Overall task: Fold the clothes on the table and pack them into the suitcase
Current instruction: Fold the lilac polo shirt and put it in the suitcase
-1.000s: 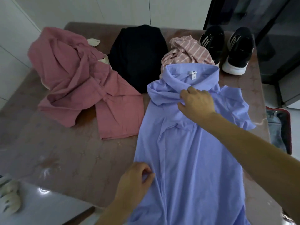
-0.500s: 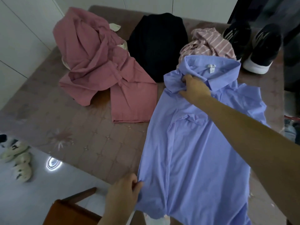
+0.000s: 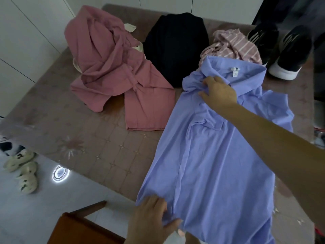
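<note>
- Left hand (image 3: 152, 216) has slid down the light-blue collared shirt (image 3: 211, 164) to its hem corner and pinches it at the near table edge.
- Right hand (image 3: 219, 92) stays clamped on bunched fabric beside the collar.
- Shirt lies stretched lengthwise on the patterned brown table (image 3: 88, 138), right of the crumpled pink garment (image 3: 109, 67).
- You look to be tensioning it flat; folding not begun, packing far off.

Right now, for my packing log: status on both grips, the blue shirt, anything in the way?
Left grip pinches blue shirt at near hem. Right grip rests below collar, hold unclear. Shirt spread out, unfolded. Pink garment close alongside.
</note>
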